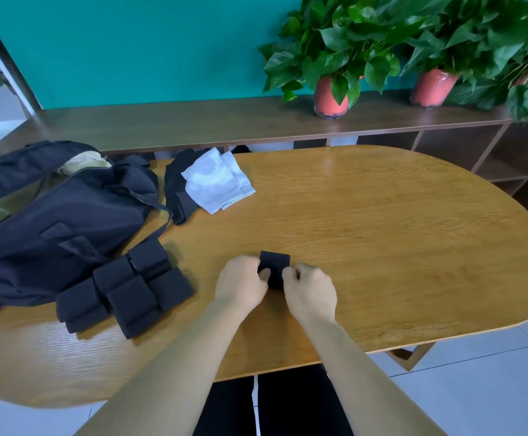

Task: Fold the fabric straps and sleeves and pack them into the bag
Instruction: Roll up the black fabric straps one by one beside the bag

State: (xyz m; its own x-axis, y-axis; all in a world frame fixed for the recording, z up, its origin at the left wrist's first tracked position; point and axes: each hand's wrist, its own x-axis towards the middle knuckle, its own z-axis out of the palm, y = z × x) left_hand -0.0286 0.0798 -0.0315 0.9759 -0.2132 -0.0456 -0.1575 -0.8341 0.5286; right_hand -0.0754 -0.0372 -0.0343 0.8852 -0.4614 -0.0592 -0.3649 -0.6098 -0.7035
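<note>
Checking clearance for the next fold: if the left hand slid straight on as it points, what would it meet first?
The black strap that the left hand pinches. Past it, the way over the table looks free to the far edge, though depth is hard to judge.

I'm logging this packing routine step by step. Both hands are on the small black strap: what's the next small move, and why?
Probably carry the small black perforated fabric strap leftward onto the stack of folded black straps beside the dark fabric bag. The left hand and right hand pinch it, it looks folded compact, and similar pieces lie there.
</note>
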